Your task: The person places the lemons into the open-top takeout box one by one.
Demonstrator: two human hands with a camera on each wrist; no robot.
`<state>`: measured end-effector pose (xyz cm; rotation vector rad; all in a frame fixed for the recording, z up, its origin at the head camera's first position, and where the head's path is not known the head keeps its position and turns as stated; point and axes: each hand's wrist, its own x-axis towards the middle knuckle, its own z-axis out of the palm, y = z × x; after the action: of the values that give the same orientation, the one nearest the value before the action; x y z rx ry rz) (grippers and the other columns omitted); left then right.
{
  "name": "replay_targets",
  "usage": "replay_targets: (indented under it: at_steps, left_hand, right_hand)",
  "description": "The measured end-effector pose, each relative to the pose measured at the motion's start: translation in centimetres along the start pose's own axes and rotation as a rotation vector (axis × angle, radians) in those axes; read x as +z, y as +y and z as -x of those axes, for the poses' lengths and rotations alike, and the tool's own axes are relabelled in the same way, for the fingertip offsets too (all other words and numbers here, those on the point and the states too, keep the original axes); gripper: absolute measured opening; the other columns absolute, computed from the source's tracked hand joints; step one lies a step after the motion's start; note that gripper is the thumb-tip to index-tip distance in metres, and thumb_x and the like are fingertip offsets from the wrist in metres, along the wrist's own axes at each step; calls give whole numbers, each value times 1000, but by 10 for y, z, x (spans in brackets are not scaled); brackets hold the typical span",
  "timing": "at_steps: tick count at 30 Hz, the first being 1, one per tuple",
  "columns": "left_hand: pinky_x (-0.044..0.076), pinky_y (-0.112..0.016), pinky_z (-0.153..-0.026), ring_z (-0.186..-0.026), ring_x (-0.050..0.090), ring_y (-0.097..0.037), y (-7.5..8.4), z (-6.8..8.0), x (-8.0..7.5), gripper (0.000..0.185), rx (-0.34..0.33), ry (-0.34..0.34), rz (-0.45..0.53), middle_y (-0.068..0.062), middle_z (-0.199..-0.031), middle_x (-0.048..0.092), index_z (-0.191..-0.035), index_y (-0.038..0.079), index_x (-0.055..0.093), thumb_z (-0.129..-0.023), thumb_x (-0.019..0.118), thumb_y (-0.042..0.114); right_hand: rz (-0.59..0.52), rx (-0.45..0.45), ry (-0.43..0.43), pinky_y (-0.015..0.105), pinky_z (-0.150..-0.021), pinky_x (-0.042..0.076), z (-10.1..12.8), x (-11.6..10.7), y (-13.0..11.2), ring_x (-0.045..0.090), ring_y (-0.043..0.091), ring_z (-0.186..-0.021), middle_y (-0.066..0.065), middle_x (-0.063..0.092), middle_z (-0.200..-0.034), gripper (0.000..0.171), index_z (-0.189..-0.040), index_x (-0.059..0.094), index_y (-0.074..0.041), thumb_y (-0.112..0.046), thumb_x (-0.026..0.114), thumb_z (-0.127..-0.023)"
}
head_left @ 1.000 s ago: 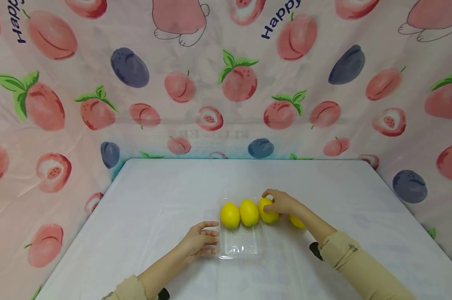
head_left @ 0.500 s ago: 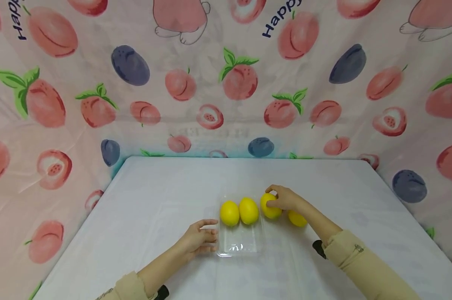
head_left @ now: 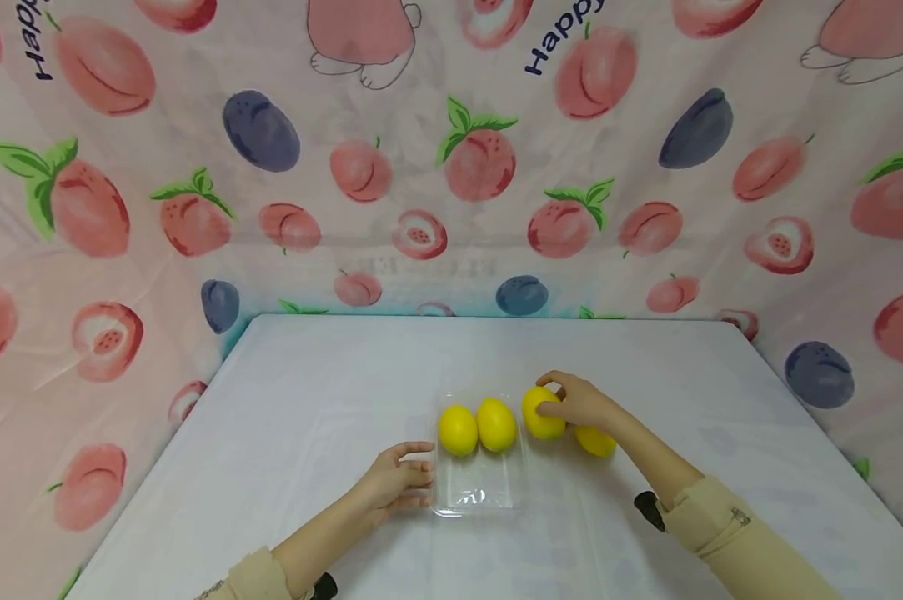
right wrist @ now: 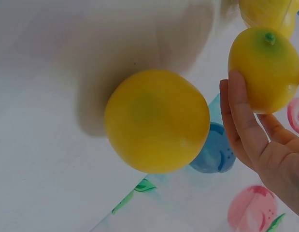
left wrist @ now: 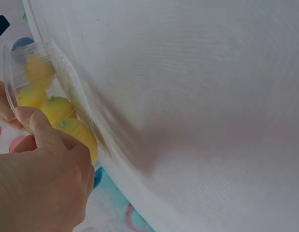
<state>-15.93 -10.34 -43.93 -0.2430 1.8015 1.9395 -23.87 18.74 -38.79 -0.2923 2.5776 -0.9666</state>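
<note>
- One word, "Happy" [head_left: 564, 37], can be read on the fruit-print backdrop [head_left: 451, 75], well beyond the fingertips; a second dark word at the upper left is cut off, and the faint lettering lower down is too pale to make out.
- Compared with a second ago, the held lemon [head_left: 538, 419] has shifted with the right hand [head_left: 582, 402] away from the clear tray [head_left: 479, 487]; then it overlapped the rim, now it sits just outside.
- The right fingers and thumb grip that lemon on opposite sides.
- A loose lemon [head_left: 597, 442] lies on the white table [head_left: 346, 375], just behind the right fingers, below the wrist.
- The left hand [head_left: 393, 479] has its fingers extended and slightly spread, tips at the tray's near side.
- Beyond those tips, two lemons [head_left: 458, 431] rest side by side in the tray.
</note>
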Motion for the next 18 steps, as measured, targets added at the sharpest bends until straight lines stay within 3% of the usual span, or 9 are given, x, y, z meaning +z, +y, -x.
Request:
replay_targets:
  at_steps: [18]
  left_hand:
    - [57, -23, -60, -72, 57, -13, -1, 0, 1, 49, 8, -8, 9, 0, -85, 54, -133, -2, 41, -87, 56, -7]
  right_hand:
    - [-107, -19, 13, 38, -74, 58, 13, 3, -13, 54, 22, -79, 22, 54, -110, 48, -129, 48, -3, -22, 62, -87]
